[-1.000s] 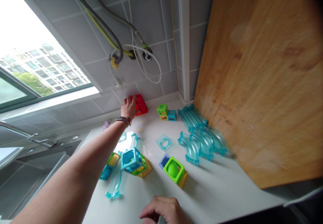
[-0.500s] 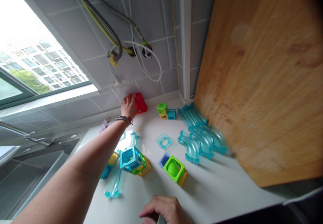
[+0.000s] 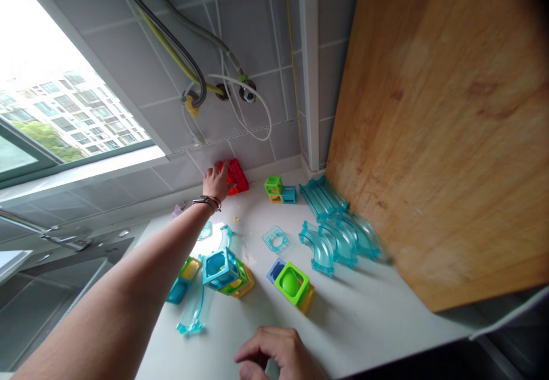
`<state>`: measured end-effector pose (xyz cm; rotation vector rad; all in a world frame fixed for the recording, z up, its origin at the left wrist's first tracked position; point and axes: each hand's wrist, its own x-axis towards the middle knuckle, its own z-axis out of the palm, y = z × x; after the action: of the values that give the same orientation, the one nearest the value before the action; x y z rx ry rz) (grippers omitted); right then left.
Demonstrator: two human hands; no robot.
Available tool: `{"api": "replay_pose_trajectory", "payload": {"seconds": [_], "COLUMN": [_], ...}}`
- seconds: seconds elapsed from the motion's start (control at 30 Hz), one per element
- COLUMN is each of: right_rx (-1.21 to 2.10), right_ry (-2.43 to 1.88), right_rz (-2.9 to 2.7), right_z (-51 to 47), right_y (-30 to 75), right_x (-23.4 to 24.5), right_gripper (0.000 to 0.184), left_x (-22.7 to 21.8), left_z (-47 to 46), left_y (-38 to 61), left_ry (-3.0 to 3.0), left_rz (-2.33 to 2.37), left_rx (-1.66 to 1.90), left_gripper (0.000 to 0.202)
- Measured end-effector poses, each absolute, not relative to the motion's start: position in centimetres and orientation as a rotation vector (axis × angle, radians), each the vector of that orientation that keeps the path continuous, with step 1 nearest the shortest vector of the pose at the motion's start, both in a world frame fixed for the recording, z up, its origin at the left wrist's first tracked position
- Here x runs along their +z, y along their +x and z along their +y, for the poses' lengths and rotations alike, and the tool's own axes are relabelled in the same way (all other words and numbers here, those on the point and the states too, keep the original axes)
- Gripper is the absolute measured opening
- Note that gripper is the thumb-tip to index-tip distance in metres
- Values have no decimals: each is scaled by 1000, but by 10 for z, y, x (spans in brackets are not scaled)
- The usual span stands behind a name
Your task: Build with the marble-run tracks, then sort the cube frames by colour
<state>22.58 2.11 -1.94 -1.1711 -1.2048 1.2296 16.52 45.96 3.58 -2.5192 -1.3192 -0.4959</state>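
Note:
My left hand stretches to the back of the counter, its fingers and thumb closed around the left side of a red plastic piece by the wall. The hand covers part of that piece. My right hand is low at the front edge, loosely curled with a gap between thumb and forefinger and nothing visible in it. Closest to it is a group of cubes with a green cube on top, holding a green ball shape. A blue-topped cube tower stands left of that, beside a clear teal track.
Curved teal tracks and straight tracks lie near a leaning wooden board. Small cubes stand by the wall. A teal ring plate lies mid-counter. A sink faucet is at left; hoses hang above.
The view has shifted slightly. My left hand stays at the red piece with its fingers a little repositioned. My right hand remains curled at the front edge.

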Motion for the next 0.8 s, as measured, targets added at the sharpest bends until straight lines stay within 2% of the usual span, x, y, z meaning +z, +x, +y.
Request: {"api": "replay_pose_trajectory", "payload": {"seconds": [0.23, 0.4, 0.57, 0.8], "right_rx": [1163, 1175, 1224, 1145], "right_ry": [-1083, -1133, -1083, -1058], "right_rz": [-1274, -1261, -1208, -1155], "right_z": [22, 19, 20, 19], "right_y": [230, 229, 226, 221], "right_x": [-20, -14, -16, -15], "right_gripper": [22, 26, 37, 55], "left_x": [73, 89, 128, 226], "left_z": [475, 463, 422, 317], "left_y": [157, 146, 125, 86], "left_ry": [-2568, -2671, -2690, -2759], "left_rz": [-1382, -1359, -1334, -1225], "left_rx": [-408, -363, -573, -1042], "left_gripper": [76, 41, 50, 58]}}
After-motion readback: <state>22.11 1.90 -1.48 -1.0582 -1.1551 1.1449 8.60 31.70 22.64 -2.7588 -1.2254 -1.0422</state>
